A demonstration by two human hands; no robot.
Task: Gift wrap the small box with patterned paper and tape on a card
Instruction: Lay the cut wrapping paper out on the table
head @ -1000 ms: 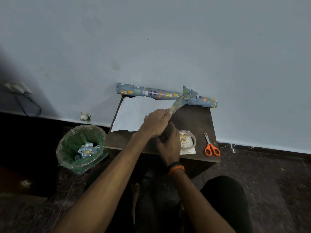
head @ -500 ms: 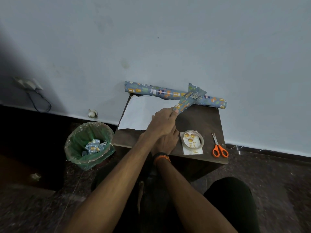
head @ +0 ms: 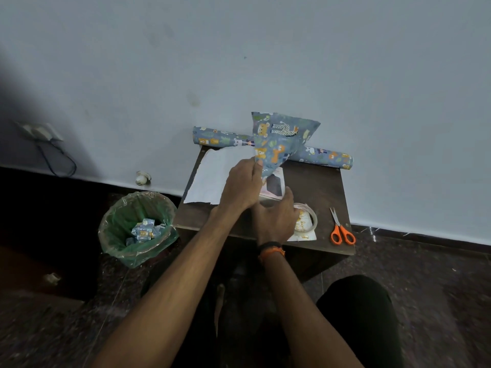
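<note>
Pinched between the thumb and fingers of the left hand, a sheet of patterned paper fans upward and away from the grip, toward the wall. Its narrow end sits at the fingers, directly above the small box, which lies on the wooden table partly hidden by both hands. The right hand rests just in front of the box, fingers loosely spread, apparently steadying it; whether it truly holds the box cannot be told. Behind, the paper roll lies along the wall. Tape and orange scissors sit to the right; a bin stands left.
</note>
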